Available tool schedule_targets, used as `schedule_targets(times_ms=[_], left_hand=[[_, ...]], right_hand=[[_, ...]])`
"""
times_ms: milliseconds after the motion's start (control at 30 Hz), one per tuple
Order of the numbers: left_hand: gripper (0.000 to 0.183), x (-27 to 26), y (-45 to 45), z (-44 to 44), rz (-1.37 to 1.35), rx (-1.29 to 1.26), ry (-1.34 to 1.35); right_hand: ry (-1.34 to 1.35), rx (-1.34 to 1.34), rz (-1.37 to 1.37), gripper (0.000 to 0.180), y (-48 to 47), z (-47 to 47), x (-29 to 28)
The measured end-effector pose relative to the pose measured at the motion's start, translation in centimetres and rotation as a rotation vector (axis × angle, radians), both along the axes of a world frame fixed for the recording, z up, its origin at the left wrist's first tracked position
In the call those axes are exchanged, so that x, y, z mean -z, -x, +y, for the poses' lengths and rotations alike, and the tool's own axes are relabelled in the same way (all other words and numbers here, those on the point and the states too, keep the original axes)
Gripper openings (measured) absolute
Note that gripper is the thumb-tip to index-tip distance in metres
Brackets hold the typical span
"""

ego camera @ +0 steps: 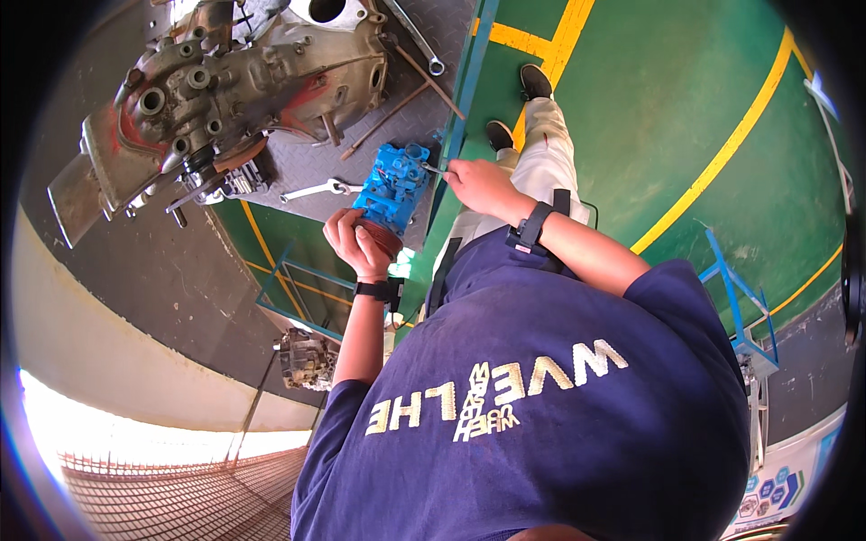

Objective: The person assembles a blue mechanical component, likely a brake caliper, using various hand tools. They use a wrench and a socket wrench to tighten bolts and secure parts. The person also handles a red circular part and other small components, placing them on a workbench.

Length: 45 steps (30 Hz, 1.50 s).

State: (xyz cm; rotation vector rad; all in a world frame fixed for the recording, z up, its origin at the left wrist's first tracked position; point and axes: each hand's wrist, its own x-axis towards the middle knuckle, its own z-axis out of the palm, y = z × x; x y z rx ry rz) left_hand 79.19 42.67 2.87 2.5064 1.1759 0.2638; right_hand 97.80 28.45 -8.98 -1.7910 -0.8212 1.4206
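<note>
A blue-painted compressor-like unit (394,181) with a reddish-brown grooved pulley (381,237) lies on the dark checker-plate bench top (298,166), close to its edge. My left hand (355,243) grips the pulley end, its fingers around the rim. In my right hand (482,188), a slim metal tool (435,169), seemingly a small wrench, is pinched between thumb and fingers. Its tip reaches the far end of the blue unit; whether it sits on a fastener cannot be made out. Just left of the unit lies a combination wrench (318,190), partly hidden behind it.
A large metal gearbox housing (250,88) fills the bench's far left. Rusty rods (399,111) and a longer wrench (419,40) lie near the blue bench edge (471,74). Another mechanical assembly (304,358) stands lower left; a blue metal frame (737,291) stands at right.
</note>
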Motion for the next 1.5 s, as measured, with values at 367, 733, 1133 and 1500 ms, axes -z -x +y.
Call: schedule_targets(times_ms=[367, 733, 1133, 1500], left_hand=[[0.042, 0.2, 0.7, 0.2, -0.013, 0.019, -0.045], [0.018, -0.3, 1.2, -0.1, -0.097, 0.0, -0.068], [0.013, -0.7, 1.1, -0.3, -0.11, -0.055, -0.128], [0.013, -0.7, 0.9, -0.4, -0.116, -0.048, -0.136]], right_hand=[[-0.029, -0.063, -0.1, 0.027, 0.7, 0.3, -1.5], [-0.166, -0.33, -0.726, 0.017, 2.6, 0.8, -5.3], [-0.114, -0.45, -0.723, 0.02, 1.3, 0.7, -5.4], [-0.151, -0.472, -0.775, 0.025, 1.1, -0.4, -2.7]])
